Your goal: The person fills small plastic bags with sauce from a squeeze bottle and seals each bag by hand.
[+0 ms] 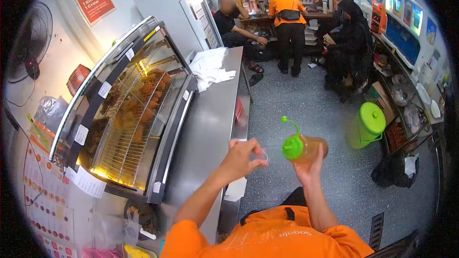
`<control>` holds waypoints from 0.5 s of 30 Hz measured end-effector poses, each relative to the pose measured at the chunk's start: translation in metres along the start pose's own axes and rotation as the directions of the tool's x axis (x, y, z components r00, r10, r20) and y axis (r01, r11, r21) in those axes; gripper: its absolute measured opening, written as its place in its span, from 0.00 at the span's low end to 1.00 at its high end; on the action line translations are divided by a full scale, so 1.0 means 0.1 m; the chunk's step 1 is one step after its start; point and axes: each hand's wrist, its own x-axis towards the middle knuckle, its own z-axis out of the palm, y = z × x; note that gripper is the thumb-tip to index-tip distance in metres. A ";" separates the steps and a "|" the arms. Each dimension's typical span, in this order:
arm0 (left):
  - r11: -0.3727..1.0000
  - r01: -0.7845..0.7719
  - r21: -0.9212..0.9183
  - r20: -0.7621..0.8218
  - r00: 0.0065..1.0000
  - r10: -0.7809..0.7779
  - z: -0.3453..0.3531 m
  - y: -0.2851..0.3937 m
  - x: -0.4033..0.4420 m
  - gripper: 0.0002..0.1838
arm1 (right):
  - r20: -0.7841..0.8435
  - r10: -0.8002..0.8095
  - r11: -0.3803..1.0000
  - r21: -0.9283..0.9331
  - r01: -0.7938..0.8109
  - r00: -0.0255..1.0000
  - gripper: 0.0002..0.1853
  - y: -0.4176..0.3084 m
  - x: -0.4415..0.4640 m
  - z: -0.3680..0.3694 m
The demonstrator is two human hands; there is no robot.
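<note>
My right hand (308, 167) is wrapped round a squeeze bottle (313, 148) of amber-brown liquid, tilted on its side. Its bright green lid (292, 147) faces left, and a tethered green nozzle cap (284, 119) stands up off the spout. To the left, apart from the bottle, my left hand (241, 156) is closed in a pinch. A small pale, thin loop (266, 156) shows at those fingertips; what it is I cannot make out.
A steel counter (205, 129) runs along my left, with a lit glass display cabinet (138, 100) of fried food and white cloths or bags (210, 67). A green lidded bin (368, 124) stands right, near a shelf rack (401, 114). Several people are at the back, one in orange (287, 9).
</note>
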 end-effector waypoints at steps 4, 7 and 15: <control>0.993 -0.117 0.035 0.055 0.992 0.115 0.01 0.32 0.92 0.21 | 0.016 -0.150 0.988 -0.046 0.150 0.989 0.35 -0.62 0.25 0.38; 0.972 -0.220 0.078 0.002 0.975 0.221 0.14 0.56 1.55 0.22 | 0.059 -0.231 0.969 -0.071 0.235 0.971 0.34 -1.11 0.50 0.84; 0.976 -0.126 0.178 -0.023 0.991 0.132 0.19 1.09 2.56 0.24 | 0.129 -0.316 0.910 -0.240 0.339 0.940 0.32 -2.05 1.14 1.28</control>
